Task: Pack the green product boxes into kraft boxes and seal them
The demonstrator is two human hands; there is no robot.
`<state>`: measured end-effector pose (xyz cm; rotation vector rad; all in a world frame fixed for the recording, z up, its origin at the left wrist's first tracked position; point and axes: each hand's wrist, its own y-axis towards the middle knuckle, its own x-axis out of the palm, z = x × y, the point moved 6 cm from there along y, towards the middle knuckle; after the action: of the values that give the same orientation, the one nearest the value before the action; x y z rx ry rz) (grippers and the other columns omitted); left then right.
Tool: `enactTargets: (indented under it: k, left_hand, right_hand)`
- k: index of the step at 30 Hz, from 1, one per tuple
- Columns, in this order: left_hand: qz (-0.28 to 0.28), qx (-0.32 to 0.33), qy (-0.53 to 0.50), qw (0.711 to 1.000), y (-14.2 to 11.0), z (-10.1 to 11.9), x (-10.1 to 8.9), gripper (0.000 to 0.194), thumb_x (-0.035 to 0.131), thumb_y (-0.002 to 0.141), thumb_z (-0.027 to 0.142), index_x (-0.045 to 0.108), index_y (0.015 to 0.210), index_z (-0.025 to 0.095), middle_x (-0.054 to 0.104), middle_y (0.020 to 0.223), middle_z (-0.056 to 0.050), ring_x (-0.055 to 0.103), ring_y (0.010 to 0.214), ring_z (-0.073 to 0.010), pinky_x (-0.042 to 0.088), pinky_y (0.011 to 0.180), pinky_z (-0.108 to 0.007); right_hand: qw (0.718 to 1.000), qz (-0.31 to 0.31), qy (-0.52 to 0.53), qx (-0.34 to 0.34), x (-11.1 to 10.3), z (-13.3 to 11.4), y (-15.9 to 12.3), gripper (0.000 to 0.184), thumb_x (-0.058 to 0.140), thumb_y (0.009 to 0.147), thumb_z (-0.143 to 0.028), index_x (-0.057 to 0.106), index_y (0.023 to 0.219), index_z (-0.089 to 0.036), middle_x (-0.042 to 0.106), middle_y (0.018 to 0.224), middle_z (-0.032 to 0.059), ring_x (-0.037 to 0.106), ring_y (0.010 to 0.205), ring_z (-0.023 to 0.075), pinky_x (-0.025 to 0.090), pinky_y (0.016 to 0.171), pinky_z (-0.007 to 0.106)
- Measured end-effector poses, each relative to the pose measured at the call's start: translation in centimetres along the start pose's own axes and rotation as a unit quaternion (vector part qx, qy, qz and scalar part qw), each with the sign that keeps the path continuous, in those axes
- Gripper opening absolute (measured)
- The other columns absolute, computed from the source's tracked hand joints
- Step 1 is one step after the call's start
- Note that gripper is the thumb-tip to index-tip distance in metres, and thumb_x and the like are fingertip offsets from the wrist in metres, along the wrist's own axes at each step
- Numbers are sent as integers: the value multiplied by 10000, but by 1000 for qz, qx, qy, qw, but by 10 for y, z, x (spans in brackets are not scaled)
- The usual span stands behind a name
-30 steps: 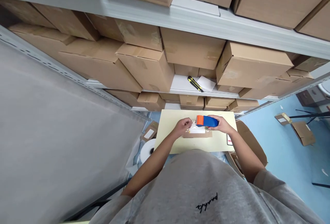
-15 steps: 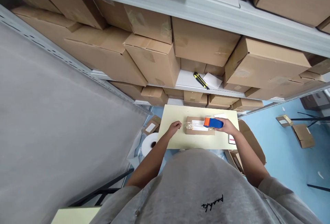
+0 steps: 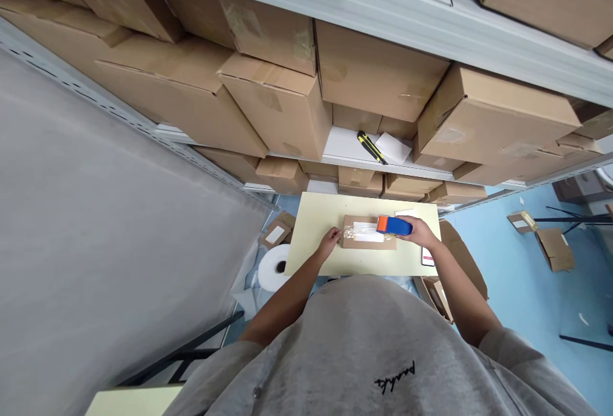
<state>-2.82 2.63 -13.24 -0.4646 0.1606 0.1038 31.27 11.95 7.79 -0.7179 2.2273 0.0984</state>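
A small cardboard box [image 3: 368, 245] with a white label [image 3: 368, 234] lies on the pale yellow table [image 3: 318, 215]. My right hand [image 3: 419, 232] grips a blue and orange tape dispenser [image 3: 396, 226] over the box's right part. Clear packing tape [image 3: 353, 231] runs along the top of the box, across the label, from the dispenser toward the left end. There my left hand [image 3: 330, 241] is closed, its fingertips pinching the tape's free end right beside the box's left edge.
A phone [image 3: 428, 257] lies near the table's right edge. A shelf rack beyond holds several cardboard boxes [image 3: 278, 106] and a yellow-black utility knife [image 3: 371, 147]. A white roll [image 3: 272, 269] stands left of the table, an open carton [image 3: 462, 256] on its right.
My left hand has moved right, up against the box's left end, with the tape. The dispenser in my right hand stays over the box's right part. The view has shifted slightly.
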Motion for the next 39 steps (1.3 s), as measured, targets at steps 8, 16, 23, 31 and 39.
enactTargets:
  k: [8,16,23,31,39]
  left_hand:
    - [92,100,171,976,-16,36,0,675,584,1010,550,539,1545,142,536,1629,-253,502,1527,-403,435,1218,-566]
    - [-151,330,510,780,-11,96,76,1554,915,615,694,108,1796,86,49,1854,-296,-3,1721,-511,-58,1357,-670]
    - [-156,320,538,764,-6,85,75,1371,825,675,407,109,1808,116,285,1805,-269,227,1663,-522,-49,1358,-661]
    - [-175,296,562,752,3,82,69,1368,800,703,451,60,1814,152,221,1835,-254,148,1693,-524,-80,1340,-687]
    - [-225,359,568,705,-8,120,158,1482,938,588,523,148,1813,254,75,1871,-233,38,1697,-568,-101,1293,-767]
  right_hand:
    - [1000,-11,24,1,11,19,0,653,929,794,-393,752,1415,-295,794,1361,86,775,1190,341,612,1069,479]
    - [999,-9,44,-1,20,34,0,664,946,779,-409,762,1407,-296,797,1370,82,779,1196,340,611,1071,467]
    - [999,-51,13,15,9,65,-4,687,947,754,-407,774,1412,-318,839,1278,39,809,1129,347,634,1027,445]
    - [995,-34,-6,91,-36,140,-54,639,921,765,-394,790,1380,-287,836,1296,66,813,1112,345,647,1005,438]
    - [995,23,1,92,-18,143,-56,615,943,705,-318,812,1306,-312,834,1300,47,809,1141,337,633,1039,455]
